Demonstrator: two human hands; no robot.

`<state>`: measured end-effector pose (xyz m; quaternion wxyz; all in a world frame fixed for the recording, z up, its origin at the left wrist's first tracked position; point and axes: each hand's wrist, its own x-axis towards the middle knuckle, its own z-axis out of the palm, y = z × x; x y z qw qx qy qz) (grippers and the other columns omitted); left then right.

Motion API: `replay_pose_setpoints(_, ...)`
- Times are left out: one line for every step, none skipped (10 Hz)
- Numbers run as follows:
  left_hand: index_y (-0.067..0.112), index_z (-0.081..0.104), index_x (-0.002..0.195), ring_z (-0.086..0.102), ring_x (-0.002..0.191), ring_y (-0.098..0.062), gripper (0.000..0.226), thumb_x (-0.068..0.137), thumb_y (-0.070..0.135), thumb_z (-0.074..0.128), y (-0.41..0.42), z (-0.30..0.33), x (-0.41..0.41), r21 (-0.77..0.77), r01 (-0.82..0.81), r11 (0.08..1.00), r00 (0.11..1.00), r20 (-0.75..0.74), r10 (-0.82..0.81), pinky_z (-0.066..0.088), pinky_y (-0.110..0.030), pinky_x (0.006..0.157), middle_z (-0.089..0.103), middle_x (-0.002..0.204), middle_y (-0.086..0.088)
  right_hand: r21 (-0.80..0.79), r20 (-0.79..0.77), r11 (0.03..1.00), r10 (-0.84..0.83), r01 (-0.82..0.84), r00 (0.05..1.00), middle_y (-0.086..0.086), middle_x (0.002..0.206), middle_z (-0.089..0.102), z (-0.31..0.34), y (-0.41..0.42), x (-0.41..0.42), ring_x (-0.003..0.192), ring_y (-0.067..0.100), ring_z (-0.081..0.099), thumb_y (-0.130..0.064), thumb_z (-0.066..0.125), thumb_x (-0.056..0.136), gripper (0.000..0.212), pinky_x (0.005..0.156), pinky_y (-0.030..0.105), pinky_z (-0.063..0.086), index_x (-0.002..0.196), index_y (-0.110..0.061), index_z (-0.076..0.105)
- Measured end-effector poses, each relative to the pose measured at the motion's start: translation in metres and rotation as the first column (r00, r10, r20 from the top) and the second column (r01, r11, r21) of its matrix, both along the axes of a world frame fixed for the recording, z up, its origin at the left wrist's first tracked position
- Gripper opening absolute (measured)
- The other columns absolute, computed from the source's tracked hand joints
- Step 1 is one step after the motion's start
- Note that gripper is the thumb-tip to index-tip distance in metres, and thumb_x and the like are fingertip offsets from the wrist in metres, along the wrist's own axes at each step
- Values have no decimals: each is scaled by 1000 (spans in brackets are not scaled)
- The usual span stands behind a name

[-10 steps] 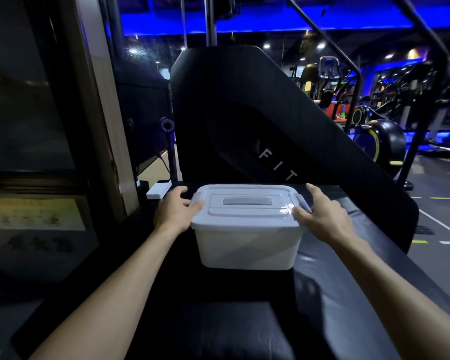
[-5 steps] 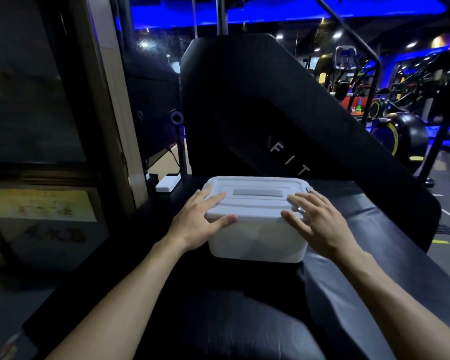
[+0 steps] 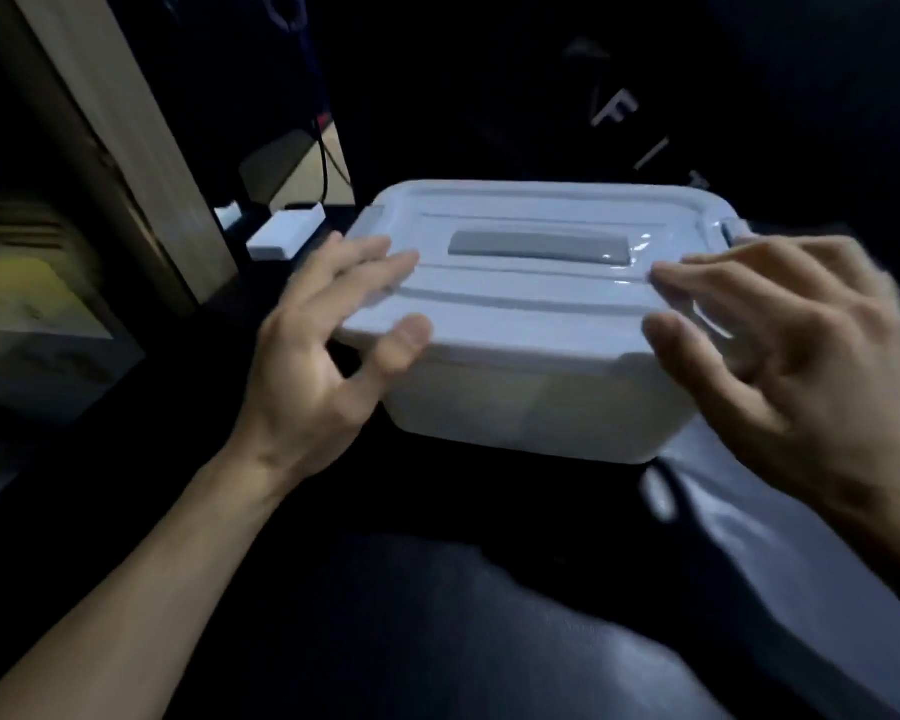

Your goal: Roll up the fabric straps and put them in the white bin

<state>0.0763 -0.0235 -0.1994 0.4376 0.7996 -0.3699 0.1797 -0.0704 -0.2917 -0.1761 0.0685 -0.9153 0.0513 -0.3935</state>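
Both hands, left and right, fingers spread wide and holding nothing, flank the lidded bin on the counter, probably to unlatch it.

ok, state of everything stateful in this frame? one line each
white bin: upright on the black padded surface, closed.
lid: on the bin, grey handle lying flat.
left hand: fingers spread, thumb at the lid's near edge, gripping nothing.
right hand: fingers spread, blurred, at the lid's right end, gripping nothing.
fabric straps: not in view.
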Motion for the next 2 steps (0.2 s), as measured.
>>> replay_pose_setpoints(25,65,135,35,150,-22,49,97,52,54,1,13,-8,17,-28,999,999,-42,29,28,-38,123,53,149,5,21,-64,1000,-17,18,998,-2,91,67,24,2,7,98,36,56,-63,41,100,54,84,50,42,99,-23,78)
replay_pose_setpoints(32,68,132,36,147,-15,42,97,52,56,5,37,-9,162,-60,985,979,-182,89,25,-22,121,55,147,15,99,-247,994,-17,43,969,-4,82,56,53,6,12,89,29,53,-66,40,95,54,78,38,32,85,-27,75)
